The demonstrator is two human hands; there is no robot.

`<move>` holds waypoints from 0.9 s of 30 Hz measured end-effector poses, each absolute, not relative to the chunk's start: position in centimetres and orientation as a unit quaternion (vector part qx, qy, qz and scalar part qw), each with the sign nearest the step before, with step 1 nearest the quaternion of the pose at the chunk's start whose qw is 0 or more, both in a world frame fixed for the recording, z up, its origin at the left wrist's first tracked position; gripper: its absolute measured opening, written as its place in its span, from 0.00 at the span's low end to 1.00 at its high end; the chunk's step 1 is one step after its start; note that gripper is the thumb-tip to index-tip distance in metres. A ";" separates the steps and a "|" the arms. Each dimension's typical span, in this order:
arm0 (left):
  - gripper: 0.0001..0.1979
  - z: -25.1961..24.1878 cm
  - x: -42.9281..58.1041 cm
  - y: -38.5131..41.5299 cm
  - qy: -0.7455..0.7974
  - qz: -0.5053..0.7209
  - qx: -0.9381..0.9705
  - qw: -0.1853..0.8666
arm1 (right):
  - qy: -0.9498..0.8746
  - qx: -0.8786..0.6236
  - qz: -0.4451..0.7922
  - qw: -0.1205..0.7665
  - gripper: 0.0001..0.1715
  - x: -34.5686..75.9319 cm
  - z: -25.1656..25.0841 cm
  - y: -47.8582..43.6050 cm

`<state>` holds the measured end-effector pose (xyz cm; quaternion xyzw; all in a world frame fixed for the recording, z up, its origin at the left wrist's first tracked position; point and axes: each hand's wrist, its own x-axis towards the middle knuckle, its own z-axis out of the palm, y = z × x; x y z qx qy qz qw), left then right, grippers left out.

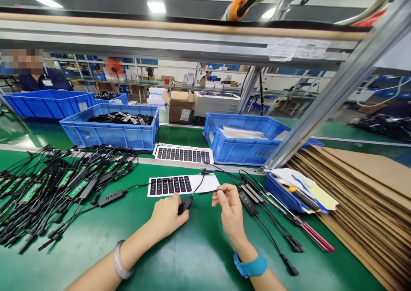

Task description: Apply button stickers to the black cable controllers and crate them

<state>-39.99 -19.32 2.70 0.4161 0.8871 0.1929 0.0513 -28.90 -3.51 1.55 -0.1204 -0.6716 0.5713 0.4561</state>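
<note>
A green work surface (199, 261) spans the view, with blue plastic crates (109, 139) along its far side and a stack of corrugated cardboard sheets (359, 184) at the right. A heap of black cables with green circuit boards (54, 188) fills the left side, while more cables with black inline control boxes (248, 203) lie right of the hands. A white sheet of black labels (167, 185) lies just beyond the hands. The left hand (167, 216) is clenched around a small black cable module (185, 205), which rests on the surface. The right hand (230, 209) pinches a thin black cable (205, 191) between thumb and fingertips. The held stretch runs roughly crosswise toward the left hand, and its pinched part lies nearer the right hand.
</note>
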 end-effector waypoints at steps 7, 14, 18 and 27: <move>0.25 1.0 -38.9 -19.5 0.605 0.648 0.217 0.410 | -0.684 -0.083 0.611 0.390 0.11 -28.8 1.4 -4.6; 0.33 0.1 -37.2 -19.5 0.453 0.694 0.223 0.513 | -0.706 -0.117 0.626 0.308 0.15 -29.4 0.9 -5.2; 0.36 0.0 -37.2 -19.6 0.438 0.690 0.217 0.534 | -0.706 -0.137 0.647 0.252 0.17 -29.6 0.4 -5.5; 0.35 0.4 -37.5 -19.4 0.435 0.688 0.195 0.547 | -0.694 -0.140 0.657 0.259 0.15 -29.7 0.2 -5.7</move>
